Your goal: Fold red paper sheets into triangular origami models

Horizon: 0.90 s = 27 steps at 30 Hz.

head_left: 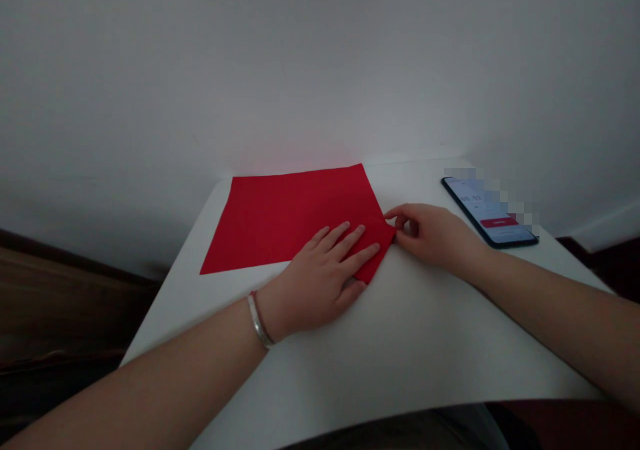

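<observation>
A red sheet of paper (290,213) lies on the white table (400,343), its near right corner folded over. My left hand (320,280) rests flat on that folded corner, fingers stretched out and pressing it down; a silver bracelet sits on the wrist. My right hand (430,233) is at the sheet's right tip, thumb and forefinger pinched on the paper's point.
A phone (487,211) with a lit screen lies at the table's far right. A plain white wall stands behind the table. A dark wooden surface shows at the left, below the table's edge.
</observation>
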Tool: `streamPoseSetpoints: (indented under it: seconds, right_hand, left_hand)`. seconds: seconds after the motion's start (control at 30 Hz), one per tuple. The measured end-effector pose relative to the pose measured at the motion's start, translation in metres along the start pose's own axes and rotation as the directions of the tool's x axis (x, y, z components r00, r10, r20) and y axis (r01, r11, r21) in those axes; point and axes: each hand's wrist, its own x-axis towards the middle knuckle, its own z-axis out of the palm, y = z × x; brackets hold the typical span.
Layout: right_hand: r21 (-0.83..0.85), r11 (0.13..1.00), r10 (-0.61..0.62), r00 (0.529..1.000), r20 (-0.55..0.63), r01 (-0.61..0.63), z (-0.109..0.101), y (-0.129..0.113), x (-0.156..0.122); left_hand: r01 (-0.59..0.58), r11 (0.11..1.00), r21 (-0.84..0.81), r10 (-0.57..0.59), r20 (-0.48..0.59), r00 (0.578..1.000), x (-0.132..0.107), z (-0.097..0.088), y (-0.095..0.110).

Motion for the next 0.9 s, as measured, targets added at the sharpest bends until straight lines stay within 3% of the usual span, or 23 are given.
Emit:
streamPoseSetpoints:
  seconds: [0.1,0.23,0.4,0.53,0.7,0.9]
  right_hand:
    - [0.085,0.995,0.047,0.998,0.033,-0.049,0.003,0.001,0.002]
    - [0.079,0.997,-0.024,1.0,0.014,0.023,0.005,0.001,0.002]
    - [-0.041,0.978,-0.202,0.979,0.005,0.203,0.002,0.002,-0.003]
    - [-0.236,0.905,-0.35,0.935,0.055,0.353,0.0,0.002,-0.004]
    - [-0.38,0.836,-0.387,0.916,0.102,0.396,-0.003,-0.001,-0.003]
    - [-0.417,0.796,-0.421,0.897,0.138,0.438,-0.006,-0.001,-0.003]
  left_hand:
    - [0.007,1.0,-0.009,-0.007,-0.008,1.0,0.0,-0.002,0.001]
    - [0.035,0.999,-0.028,-0.036,-0.025,0.999,0.003,-0.005,0.003]
    - [0.034,0.997,-0.066,-0.037,-0.039,0.999,0.004,-0.005,0.003]
    - [0.036,0.996,-0.077,-0.037,-0.016,0.999,0.005,-0.004,0.002]
    - [0.032,0.997,-0.066,-0.032,-0.001,0.999,0.005,-0.002,0.001]
    - [0.04,0.997,-0.069,-0.041,-0.016,0.999,0.006,-0.001,0.0]
